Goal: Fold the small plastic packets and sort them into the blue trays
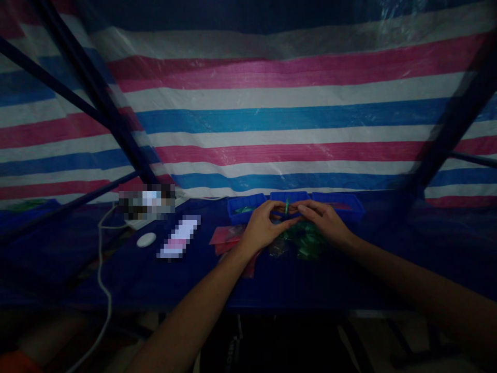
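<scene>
My left hand (262, 225) and my right hand (326, 220) meet over the table, thumbs and fingers curled towards each other. A thin green plastic piece (287, 206) stands upright between their fingertips; its exact kind is too small and dark to tell. Below my hands lies a pile of green plastic pieces (308, 241), with a clear plastic piece (278, 249) beside it. Red flat plastic pieces (225, 234) lie to the left, partly under my left wrist. Just behind my hands stand a left blue bin (233, 212), a middle blue bin (301, 196) and a right blue bin (359, 210).
On the blue table (186, 285) to the left are a pixelated phone-like screen (179, 237), a white oval object (146, 240) and a white cable (101, 259). Dark metal posts (128, 140) flank a striped sheet (272, 114). Another bin with green pieces (29, 205) stands far left.
</scene>
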The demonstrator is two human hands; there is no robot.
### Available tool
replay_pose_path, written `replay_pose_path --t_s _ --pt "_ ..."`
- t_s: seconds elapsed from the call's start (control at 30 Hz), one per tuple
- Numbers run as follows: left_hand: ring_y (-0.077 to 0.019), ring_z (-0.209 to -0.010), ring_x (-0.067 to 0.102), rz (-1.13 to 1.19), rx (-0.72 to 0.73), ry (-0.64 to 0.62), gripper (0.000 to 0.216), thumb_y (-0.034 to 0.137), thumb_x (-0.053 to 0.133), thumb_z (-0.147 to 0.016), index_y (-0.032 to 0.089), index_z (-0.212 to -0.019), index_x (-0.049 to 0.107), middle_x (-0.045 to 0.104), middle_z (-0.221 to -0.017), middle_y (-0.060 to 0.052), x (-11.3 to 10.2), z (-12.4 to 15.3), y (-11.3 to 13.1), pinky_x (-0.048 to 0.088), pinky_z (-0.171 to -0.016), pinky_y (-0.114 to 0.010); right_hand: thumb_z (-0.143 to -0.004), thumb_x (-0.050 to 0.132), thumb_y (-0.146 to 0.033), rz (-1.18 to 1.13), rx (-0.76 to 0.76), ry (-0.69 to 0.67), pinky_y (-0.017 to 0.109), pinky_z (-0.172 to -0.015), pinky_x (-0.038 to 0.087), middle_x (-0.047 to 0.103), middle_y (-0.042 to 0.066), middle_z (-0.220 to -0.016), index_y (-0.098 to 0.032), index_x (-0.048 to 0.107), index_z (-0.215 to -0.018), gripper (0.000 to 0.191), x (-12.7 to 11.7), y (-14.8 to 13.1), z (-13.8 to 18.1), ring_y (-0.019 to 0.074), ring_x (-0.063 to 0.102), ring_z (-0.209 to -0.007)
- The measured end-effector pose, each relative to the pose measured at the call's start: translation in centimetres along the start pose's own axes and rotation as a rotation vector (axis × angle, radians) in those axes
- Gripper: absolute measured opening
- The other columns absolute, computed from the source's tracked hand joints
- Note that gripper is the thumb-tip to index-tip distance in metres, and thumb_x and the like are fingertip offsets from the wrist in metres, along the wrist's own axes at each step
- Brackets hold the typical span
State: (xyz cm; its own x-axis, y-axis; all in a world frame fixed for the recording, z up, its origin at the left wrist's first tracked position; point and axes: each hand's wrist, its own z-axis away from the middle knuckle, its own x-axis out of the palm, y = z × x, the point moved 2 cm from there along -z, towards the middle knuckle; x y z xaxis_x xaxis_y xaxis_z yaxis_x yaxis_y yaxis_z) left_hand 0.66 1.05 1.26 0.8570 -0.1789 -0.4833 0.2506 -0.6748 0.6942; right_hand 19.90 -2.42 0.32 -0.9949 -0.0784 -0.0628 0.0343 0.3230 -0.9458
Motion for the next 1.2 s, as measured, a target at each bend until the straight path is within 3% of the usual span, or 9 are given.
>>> replay_pose_path --t_s 0.2,0.3,0.43,0.53,0.7,0.83,0.97,1.1,1.2 --pt "-0.0206 -0.091 0.066 -0.121 -0.009 0.027 0.021 0.031 0.068 -0.088 0.02 -0.105 0.065 0.07 -0.101 -0.007 -0.4 -0.2 -0.5 0.053 -0.082 -0.036 -0.09 0.061 -0.054 0.098 -0.008 -0.044 0.038 -0.078 0.055 0.075 0.007 -0.1 -0.022 0.072 -0.103 0.037 0.0 0.1 0.0 0.019 0.07 -0.074" --pt "-0.0203 -0.087 0.066 -0.138 -0.022 0.023 0.018 0.032 0.064 -0.09 0.02 -0.103 0.066 0.071 -0.096 -0.006 -0.6 -0.2 -0.7 0.052 -0.08 -0.035 -0.088 0.063 -0.054 0.161 -0.027 0.037 0.033 -0.066 0.053 0.075 0.006 -0.091 -0.021 0.072 -0.099 0.036 -0.3 0.4 -0.1 0.0158 0.064 -0.062" --pt "-0.0196 -0.085 0.067 -0.071 -0.051 -0.007 0.022 0.037 0.063 -0.091 0.02 -0.104 0.066 0.072 -0.094 -0.005 -0.4 -0.2 -0.7 0.053 -0.078 -0.033 -0.08 0.074 -0.048 0.215 -0.11 0.205 0.031 -0.066 0.055 0.072 0.007 -0.104 -0.022 0.069 -0.105 0.036 -0.6 0.7 -0.1 0.0167 0.067 -0.072" --pt "-0.0203 -0.089 0.069 0.033 -0.077 -0.035 0.026 0.038 0.066 -0.09 0.02 -0.109 0.066 0.073 -0.101 -0.007 0.0 -0.1 -0.9 0.055 -0.08 -0.035 -0.079 0.076 -0.044 0.213 -0.123 0.144 0.033 -0.072 0.057 0.071 0.008 -0.112 -0.023 0.068 -0.112 0.04 -0.4 1.0 -0.1 0.0195 0.069 -0.083" --pt "-0.021 -0.094 0.071 0.189 -0.086 -0.035 0.03 0.03 0.07 -0.087 0.02 -0.114 0.063 0.073 -0.105 -0.009 0.1 -0.1 -1.0 0.058 -0.086 -0.038 -0.077 0.077 -0.044 0.099 -0.03 0.047 0.036 -0.075 0.058 0.074 0.005 -0.094 -0.022 0.07 -0.101 0.033 -0.2 1.7 -0.3 0.0206 0.071 -0.079" --pt "-0.0209 -0.095 0.07 0.059 -0.04 0.033 0.026 0.029 0.065 -0.091 0.02 -0.115 0.066 0.072 -0.108 -0.01 -0.6 -0.2 -0.7 0.058 -0.087 -0.039 -0.078 0.076 -0.046 0.072 -0.034 0.192 0.033 -0.066 0.057 0.073 0.004 -0.087 -0.021 0.067 -0.099 0.035 -1.0 2.0 -0.7 0.0179 0.068 -0.068" --pt "-0.02 -0.096 0.07 0.038 0.005 -0.054 0.027 0.032 0.064 -0.092 0.022 -0.117 0.069 0.07 -0.113 -0.009 -0.2 -0.1 -0.2 0.059 -0.088 -0.039 -0.078 0.076 -0.048 0.11 -0.067 0.309 0.032 -0.063 0.057 0.071 0.005 -0.092 -0.022 0.063 -0.098 0.036 -1.7 2.1 -0.9 0.0171 0.066 -0.066" --pt "-0.0224 -0.108 0.067 0.123 0.02 -0.117 0.045 0.034 0.072 -0.086 0.023 -0.128 0.063 0.065 -0.128 -0.011 0.4 0.1 0.3 0.058 -0.091 -0.039 -0.075 0.079 -0.046 0.095 -0.092 0.159 0.036 -0.082 0.058 0.072 0.007 -0.105 -0.022 0.067 -0.102 0.038 -0.7 1.4 -0.5 0.0227 0.07 -0.092" --pt "-0.0226 -0.112 0.064 0.078 0.068 -0.102 0.039 0.031 0.069 -0.089 0.024 -0.127 0.065 0.065 -0.127 -0.01 0.1 0.0 0.5 0.055 -0.095 -0.04 -0.08 0.074 -0.047 0.039 -0.063 0.034 0.039 -0.094 0.055 0.073 0.007 -0.114 -0.024 0.069 -0.109 0.037 0.2 0.3 0.1 0.0236 0.069 -0.104"
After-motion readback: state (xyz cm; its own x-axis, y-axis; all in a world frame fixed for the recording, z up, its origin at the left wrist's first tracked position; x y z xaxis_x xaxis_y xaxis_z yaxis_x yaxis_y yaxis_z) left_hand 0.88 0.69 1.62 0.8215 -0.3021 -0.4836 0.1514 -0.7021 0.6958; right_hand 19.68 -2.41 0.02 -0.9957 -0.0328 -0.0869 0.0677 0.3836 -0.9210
